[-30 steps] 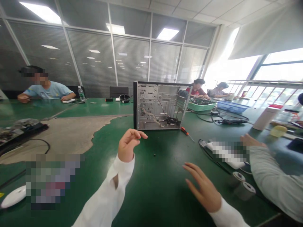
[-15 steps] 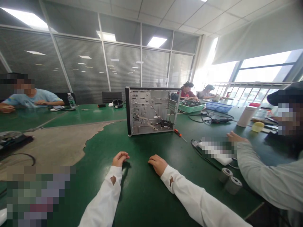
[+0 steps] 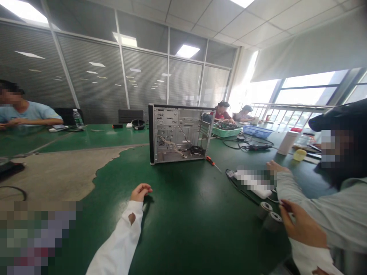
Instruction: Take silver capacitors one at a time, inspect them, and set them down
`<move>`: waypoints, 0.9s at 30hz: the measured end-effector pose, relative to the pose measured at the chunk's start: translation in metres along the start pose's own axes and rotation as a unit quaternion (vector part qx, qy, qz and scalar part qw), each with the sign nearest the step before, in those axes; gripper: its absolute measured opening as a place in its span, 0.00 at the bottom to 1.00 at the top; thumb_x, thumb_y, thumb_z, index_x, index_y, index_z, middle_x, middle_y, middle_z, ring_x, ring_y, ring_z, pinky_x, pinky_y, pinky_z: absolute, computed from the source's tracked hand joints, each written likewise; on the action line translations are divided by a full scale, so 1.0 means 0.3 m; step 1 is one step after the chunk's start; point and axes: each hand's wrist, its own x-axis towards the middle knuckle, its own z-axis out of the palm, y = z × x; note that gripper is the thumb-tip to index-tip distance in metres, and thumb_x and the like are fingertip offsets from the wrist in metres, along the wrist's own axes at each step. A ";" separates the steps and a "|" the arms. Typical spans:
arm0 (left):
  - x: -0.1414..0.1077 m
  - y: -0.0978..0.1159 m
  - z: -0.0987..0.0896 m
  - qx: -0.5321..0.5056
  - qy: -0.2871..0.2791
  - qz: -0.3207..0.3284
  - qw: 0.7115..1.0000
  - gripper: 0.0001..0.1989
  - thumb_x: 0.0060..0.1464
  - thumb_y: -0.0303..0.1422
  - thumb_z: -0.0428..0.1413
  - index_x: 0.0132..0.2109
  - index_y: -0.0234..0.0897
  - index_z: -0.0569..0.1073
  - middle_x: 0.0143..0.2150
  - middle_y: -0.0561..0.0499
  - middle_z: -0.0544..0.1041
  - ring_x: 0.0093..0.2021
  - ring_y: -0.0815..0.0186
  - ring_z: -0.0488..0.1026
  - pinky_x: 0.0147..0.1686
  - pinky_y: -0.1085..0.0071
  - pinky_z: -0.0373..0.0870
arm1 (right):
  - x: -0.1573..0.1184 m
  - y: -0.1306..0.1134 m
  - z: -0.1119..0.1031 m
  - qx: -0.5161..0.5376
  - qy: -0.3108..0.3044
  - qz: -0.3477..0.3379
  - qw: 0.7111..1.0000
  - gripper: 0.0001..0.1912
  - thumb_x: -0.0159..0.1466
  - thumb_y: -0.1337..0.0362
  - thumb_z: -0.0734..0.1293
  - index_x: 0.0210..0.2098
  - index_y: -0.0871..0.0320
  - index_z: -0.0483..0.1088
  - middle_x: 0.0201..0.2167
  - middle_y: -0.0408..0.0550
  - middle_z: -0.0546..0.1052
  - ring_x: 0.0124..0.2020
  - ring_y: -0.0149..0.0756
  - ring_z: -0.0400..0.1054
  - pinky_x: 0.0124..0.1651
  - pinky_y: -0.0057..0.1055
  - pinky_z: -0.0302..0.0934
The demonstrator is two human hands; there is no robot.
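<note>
Resting over the green table (image 3: 183, 229), my left hand (image 3: 140, 192) has its fingers curled together with nothing seen in them. My right hand (image 3: 302, 223) is at the right, beside two grey cylinders (image 3: 273, 220) and near a co-worker's sleeve. Its fingers are bent and apart, and I see nothing held. An open-sided computer case (image 3: 180, 133) stands upright ahead of my hands, with drive bays, loose cables and a small black part inside. By its lower right corner lies an orange-handled screwdriver (image 3: 211, 161).
A white power strip (image 3: 255, 187) with a black cable lies at the right, before a co-worker's hand (image 3: 276, 167). Green (image 3: 226, 131) and blue (image 3: 256, 131) baskets stand farther back. Several people sit around the table; a bottle (image 3: 77, 118) stands at the far left.
My right hand has moved from the table's middle to the right, beside the grey cylinders. My left hand keeps its pose. The view has turned slightly right.
</note>
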 end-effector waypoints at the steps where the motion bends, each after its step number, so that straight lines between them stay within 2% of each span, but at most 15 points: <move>1: -0.001 0.001 -0.002 0.000 0.002 -0.001 1.000 0.07 0.27 0.30 0.52 0.22 0.36 0.68 0.17 0.53 0.72 0.23 0.65 0.70 0.22 0.73 0.60 | -0.005 0.031 0.002 -0.018 -0.015 -0.004 1.000 0.20 0.54 0.55 0.51 0.38 0.59 0.64 0.31 0.54 0.72 0.27 0.43 0.66 0.27 0.35 0.57; 4: -0.005 0.001 -0.006 -0.002 0.008 -0.002 1.000 0.07 0.27 0.31 0.52 0.22 0.36 0.68 0.17 0.54 0.72 0.23 0.65 0.70 0.22 0.73 0.61 | -0.023 0.090 0.031 -0.017 -0.066 -0.018 0.998 0.19 0.53 0.54 0.51 0.36 0.56 0.63 0.29 0.53 0.72 0.25 0.44 0.66 0.25 0.36 0.57; 8: -0.004 -0.005 -0.008 -0.003 0.014 -0.001 1.000 0.07 0.27 0.30 0.51 0.22 0.36 0.68 0.16 0.54 0.72 0.23 0.65 0.70 0.23 0.73 0.61 | -0.032 0.117 0.059 0.028 -0.104 -0.021 0.994 0.15 0.51 0.54 0.53 0.31 0.53 0.63 0.30 0.51 0.72 0.27 0.43 0.67 0.27 0.36 0.59; 12: 0.003 -0.014 -0.010 -0.003 0.014 -0.003 1.000 0.07 0.28 0.30 0.51 0.23 0.36 0.68 0.17 0.54 0.72 0.23 0.65 0.70 0.23 0.73 0.62 | -0.033 0.107 0.046 0.029 -0.099 -0.025 0.994 0.17 0.50 0.52 0.54 0.31 0.54 0.64 0.30 0.50 0.72 0.27 0.42 0.67 0.28 0.35 0.59; 19: 0.009 -0.024 -0.011 0.006 0.011 -0.001 1.000 0.07 0.28 0.31 0.51 0.23 0.36 0.68 0.17 0.53 0.72 0.23 0.65 0.70 0.23 0.73 0.62 | -0.045 0.098 0.031 0.022 -0.121 -0.115 0.986 0.14 0.53 0.56 0.54 0.34 0.56 0.63 0.33 0.50 0.71 0.32 0.38 0.67 0.35 0.32 0.59; 27: 0.015 -0.034 -0.012 0.012 0.003 0.003 1.000 0.08 0.29 0.31 0.51 0.23 0.35 0.68 0.17 0.53 0.72 0.23 0.65 0.71 0.23 0.73 0.63 | -0.044 0.098 0.016 0.016 -0.120 -0.134 0.984 0.15 0.53 0.54 0.55 0.33 0.56 0.63 0.30 0.48 0.72 0.30 0.37 0.67 0.32 0.32 0.60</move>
